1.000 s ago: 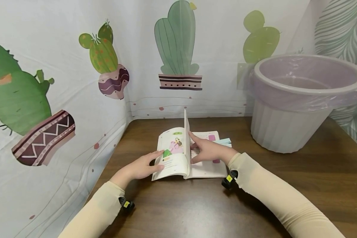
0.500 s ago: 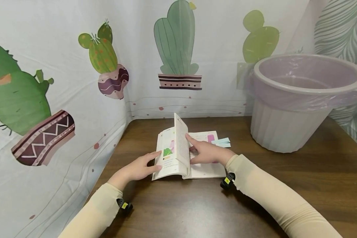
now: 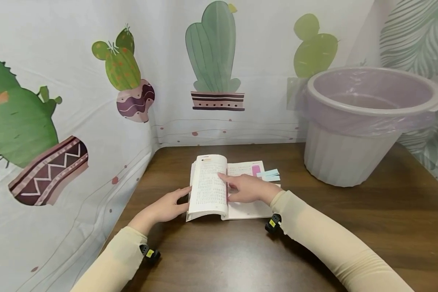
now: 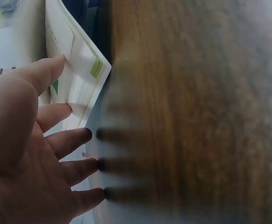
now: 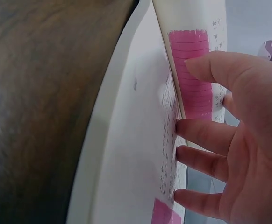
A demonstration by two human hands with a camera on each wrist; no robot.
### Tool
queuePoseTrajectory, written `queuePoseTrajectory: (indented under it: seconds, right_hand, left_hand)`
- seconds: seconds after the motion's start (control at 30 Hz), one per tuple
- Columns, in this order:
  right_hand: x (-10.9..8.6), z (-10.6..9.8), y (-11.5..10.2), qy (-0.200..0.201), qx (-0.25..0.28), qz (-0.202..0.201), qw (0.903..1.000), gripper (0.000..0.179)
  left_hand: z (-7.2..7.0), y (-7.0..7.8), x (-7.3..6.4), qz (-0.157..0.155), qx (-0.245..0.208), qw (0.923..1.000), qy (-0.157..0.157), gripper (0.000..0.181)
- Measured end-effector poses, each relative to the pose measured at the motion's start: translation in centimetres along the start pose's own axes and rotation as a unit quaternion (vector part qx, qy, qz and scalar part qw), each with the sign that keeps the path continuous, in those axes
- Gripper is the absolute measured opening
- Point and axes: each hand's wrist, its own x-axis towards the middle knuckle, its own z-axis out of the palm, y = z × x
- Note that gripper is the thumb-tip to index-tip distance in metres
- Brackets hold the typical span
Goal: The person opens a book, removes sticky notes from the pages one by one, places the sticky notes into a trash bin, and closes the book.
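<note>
Head view, left to right. Pale, softly creased cloth (image 3: 168, 48) hung behind, printed with rounded potted cacti. Thin cream knit sleeve (image 3: 113, 255) at left, a small black wrist camera (image 3: 151, 253) just beside its cuff. Left hand (image 3: 166, 209) had a relaxed grip, fingers extended and holding nothing; tips met the outer page edges. Book (image 3: 209, 186) lay spread flat at mid tabletop (image 3: 219, 255), dark brown with streaky wood grain; matte paper, dense print, left pages bowed in a smooth curve. Right hand (image 3: 246, 189) likewise loose in grip, fingers outstretched, tips at the gutter. Right wrist view showed a magenta ruled block (image 5: 192, 88) beneath its upper digit. Flat pale-blue strips (image 3: 270, 175) jutted from the right edge. Far right: ribbed, tapered grey bin (image 3: 350, 158), lined with shiny, translucent lilac film (image 3: 357, 123).
</note>
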Motion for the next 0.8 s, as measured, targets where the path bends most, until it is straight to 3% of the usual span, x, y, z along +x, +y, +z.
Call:
queuePoseTrajectory:
  seconds: [0.57, 0.8]
  right_hand:
    - [1.2, -0.9, -1.4, -0.033, 0.002, 0.032, 0.9990, 0.069]
    - [1.7, -1.5, -2.5, -0.053, -0.033, 0.036, 0.9974, 0.063]
  left_hand:
    - [-0.3, -0.5, 0.0, -0.022, 0.007, 0.9997, -0.007, 0.073]
    - [-0.5, -0.9, 0.2, -0.025, -0.012, 0.9996, -0.004, 0.059]
